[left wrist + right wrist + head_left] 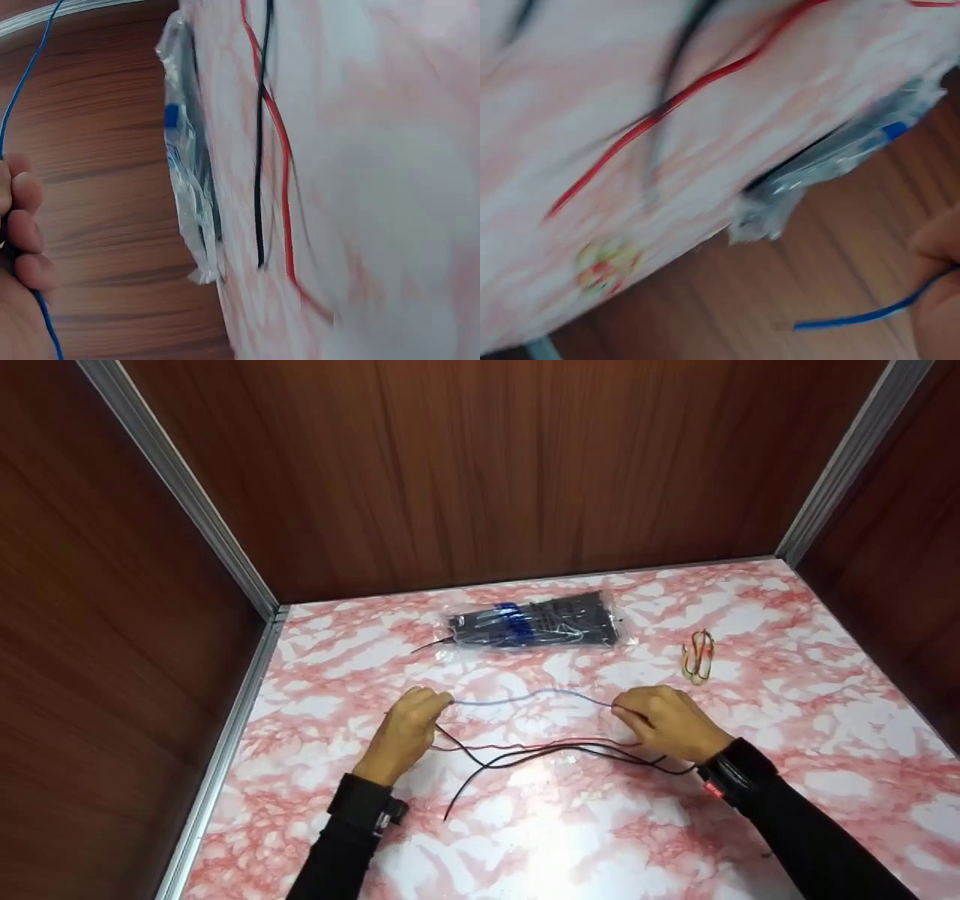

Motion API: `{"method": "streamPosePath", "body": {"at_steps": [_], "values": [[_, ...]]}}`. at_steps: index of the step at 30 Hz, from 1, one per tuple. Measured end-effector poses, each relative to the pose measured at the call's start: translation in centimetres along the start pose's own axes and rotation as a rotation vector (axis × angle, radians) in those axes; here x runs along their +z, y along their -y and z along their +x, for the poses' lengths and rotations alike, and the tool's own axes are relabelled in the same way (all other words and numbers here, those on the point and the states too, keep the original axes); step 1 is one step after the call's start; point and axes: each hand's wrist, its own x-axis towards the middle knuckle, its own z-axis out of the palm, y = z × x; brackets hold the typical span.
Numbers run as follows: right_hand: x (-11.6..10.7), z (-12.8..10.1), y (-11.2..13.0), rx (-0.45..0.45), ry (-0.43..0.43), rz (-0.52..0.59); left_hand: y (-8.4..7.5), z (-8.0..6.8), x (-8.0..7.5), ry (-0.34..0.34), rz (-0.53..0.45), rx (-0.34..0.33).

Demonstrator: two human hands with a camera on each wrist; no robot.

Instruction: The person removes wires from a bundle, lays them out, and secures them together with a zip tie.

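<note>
Blue wire spans between left hand and right hand, each grip pinching an end

Your left hand and right hand sit side by side on the table, a wire stretched between them. Just nearer you, two more wires lie loose on the table between the hands. Behind them, toward the back wall, lies a bag of cable ties. To its right, behind your right hand, sits a small wire bundle.
</note>
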Motion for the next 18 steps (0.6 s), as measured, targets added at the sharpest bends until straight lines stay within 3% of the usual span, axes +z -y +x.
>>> {"method": "streamPosePath", "body": {"at_steps": [2,5,7,9,14,18], "values": [[-0.3,-0.6,-0.6,-0.003,-0.019,-0.034,-0.7,-0.1,-0.3,0.085,0.048,0.059],[-0.8,-1.1,-1.9,0.070,-0.034,-0.007,-2.6,0.3,-0.3,0.199,0.089,0.165],[-1.2,-1.1,-2.7,0.138,-0.048,0.042,-3.9,0.6,-0.2,0.236,0.112,0.211],[-1.7,-1.1,-3.0,0.203,-0.050,0.071,-4.6,0.7,-0.3,0.252,0.134,0.217],[-2.8,-2.4,-1.2,0.321,0.028,0.187,-3.7,-0.8,-0.4,0.256,0.095,0.049],[-3.4,-3.6,0.2,0.308,0.167,0.263,-3.2,-1.8,-0.6,0.194,0.086,-0.124]]}}
